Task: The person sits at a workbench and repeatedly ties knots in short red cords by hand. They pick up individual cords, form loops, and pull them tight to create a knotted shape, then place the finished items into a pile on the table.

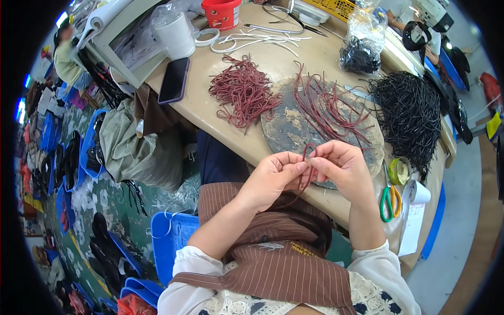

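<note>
A dark red cord [304, 151] is bent into a small loop between my hands, close to the table's near edge. My left hand [278, 176] pinches it between thumb and forefinger. From the right, my right hand [344, 170] grips the same cord with thumb and fingers, its fingertips almost touching the left thumb. One strand hangs below the hands toward my lap. Beyond them lies a worn round board [286, 128] with loose dark red cords [323, 105] spread over it. To its left is a tangled heap of dark red cords [244, 92].
On the right are a heap of black cords [407, 110], scissors [387, 205], a tape roll [400, 171] and a paper roll [419, 192]. A phone [174, 80], white cords [257, 40] and a red tub [221, 14] lie farther back. A blue bin [173, 233] stands at my left.
</note>
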Tool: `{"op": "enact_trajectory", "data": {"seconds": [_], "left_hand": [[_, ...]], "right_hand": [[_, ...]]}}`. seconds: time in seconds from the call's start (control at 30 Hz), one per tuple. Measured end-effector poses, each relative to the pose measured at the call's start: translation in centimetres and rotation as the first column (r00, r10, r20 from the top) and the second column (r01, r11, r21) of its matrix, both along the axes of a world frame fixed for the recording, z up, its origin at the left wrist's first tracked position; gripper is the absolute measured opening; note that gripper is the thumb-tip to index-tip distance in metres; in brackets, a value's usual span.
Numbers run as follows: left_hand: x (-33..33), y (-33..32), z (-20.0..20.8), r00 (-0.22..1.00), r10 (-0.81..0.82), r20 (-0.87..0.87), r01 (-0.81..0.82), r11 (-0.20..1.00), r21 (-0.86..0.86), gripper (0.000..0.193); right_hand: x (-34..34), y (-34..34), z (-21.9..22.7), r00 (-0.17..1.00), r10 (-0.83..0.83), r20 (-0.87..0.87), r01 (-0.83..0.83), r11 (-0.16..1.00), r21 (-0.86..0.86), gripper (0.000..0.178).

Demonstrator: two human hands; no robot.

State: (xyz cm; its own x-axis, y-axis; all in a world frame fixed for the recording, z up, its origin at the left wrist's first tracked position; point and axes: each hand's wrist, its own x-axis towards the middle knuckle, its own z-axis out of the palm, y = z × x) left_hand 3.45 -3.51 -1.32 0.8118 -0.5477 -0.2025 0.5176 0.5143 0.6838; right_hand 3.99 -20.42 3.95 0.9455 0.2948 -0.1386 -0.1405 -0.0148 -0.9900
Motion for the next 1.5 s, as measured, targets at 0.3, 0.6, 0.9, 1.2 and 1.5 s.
{"op": "enact_trajectory", "data": {"seconds": [0.3, 0.6, 0.9, 1.2, 1.5], "left_hand": [[0.0, 0.3, 1.7, 1.0, 0.006, -0.002, -0.006, 0.997, 0.08, 0.02], [0.9, 0.2, 0.4, 0.931, 0.361, 0.051, -0.364, 0.929, 0.06, 0.011], [-1.2, 1.9, 2.6, 0.987, -0.044, -0.157, 0.051, 0.998, 0.043, 0.016], [-2.2, -2.6, 1.8, 0.921, 0.303, -0.243, -0.349, 0.921, -0.173, 0.018], [-2.0, 0.4, 2.2, 0.97, 0.184, 0.157, -0.207, 0.967, 0.147, 0.065]], "right_hand": [[0.4, 0.9, -0.6, 0.994, -0.074, 0.08, 0.058, 0.981, 0.185, 0.005], [-2.5, 2.4, -3.9, 0.942, 0.231, -0.245, -0.106, 0.895, 0.434, 0.048], [-0.9, -1.4, 0.6, 0.899, 0.051, 0.435, 0.053, 0.973, -0.223, 0.014], [-0.9, 2.8, -3.5, 0.588, -0.281, 0.758, 0.475, 0.879, -0.043, 0.014], [-0.7, -2.4, 1.5, 0.586, 0.077, 0.807, 0.278, 0.916, -0.289, 0.013]]}}
